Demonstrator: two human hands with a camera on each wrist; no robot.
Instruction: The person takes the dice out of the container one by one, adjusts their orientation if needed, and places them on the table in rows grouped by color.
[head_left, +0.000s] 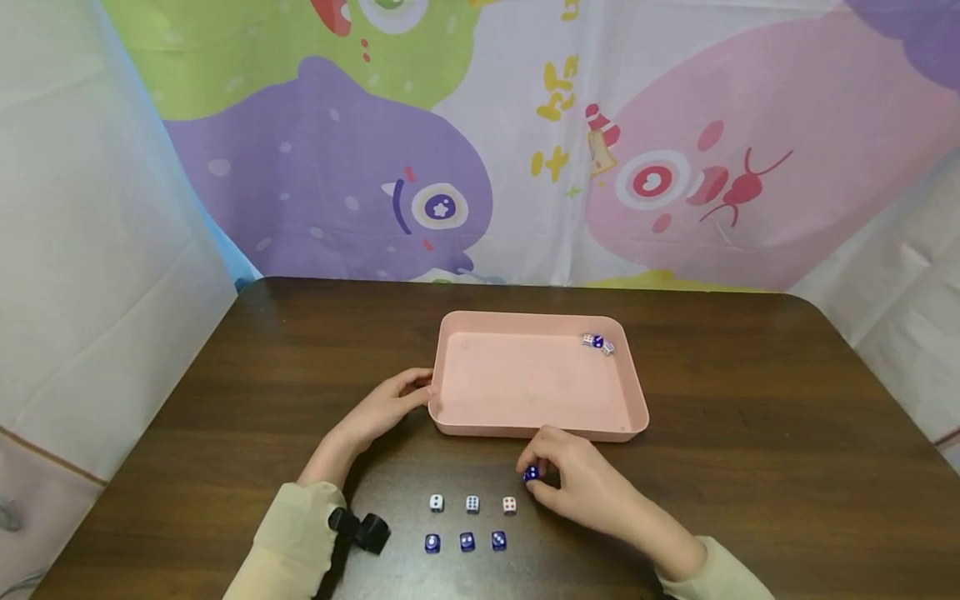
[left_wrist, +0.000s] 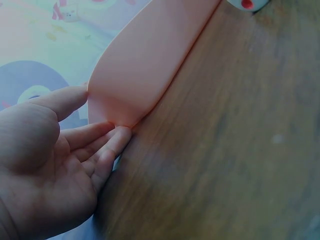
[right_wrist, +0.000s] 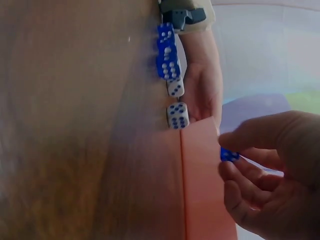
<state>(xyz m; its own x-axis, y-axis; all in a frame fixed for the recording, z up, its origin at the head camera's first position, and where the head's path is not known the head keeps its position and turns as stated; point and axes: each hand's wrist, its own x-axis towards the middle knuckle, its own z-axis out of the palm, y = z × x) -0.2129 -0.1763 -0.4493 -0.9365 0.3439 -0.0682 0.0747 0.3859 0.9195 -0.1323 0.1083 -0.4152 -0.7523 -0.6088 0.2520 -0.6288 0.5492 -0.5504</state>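
Between the thumb and fingers of my right hand (head_left: pixel 588 483) is a blue die (head_left: pixel 532 473) with white pips, held just in front of the near wall of a pink tray (head_left: pixel 536 432). In the right wrist view that blue die (right_wrist: pixel 229 154) shows between the fingertips, beside the tray wall (right_wrist: pixel 202 180). My left hand (head_left: pixel 382 412) holds the tray's left side near its front corner. The left wrist view shows the thumb at the rim and the fingers low on the tray wall (left_wrist: pixel 135 70). Inside the tray's far right corner lie two white dice and a blue die (head_left: pixel 597 341).
In front of the tray, three white dice (head_left: pixel 472 504) stand in a row. Nearer the body is a row of three blue dice (head_left: pixel 467 542). A black wrist camera (head_left: pixel 367 532) sits on the left sleeve. A cartoon-printed cloth (head_left: pixel 540 208) hangs behind the brown table (head_left: pixel 750 417).
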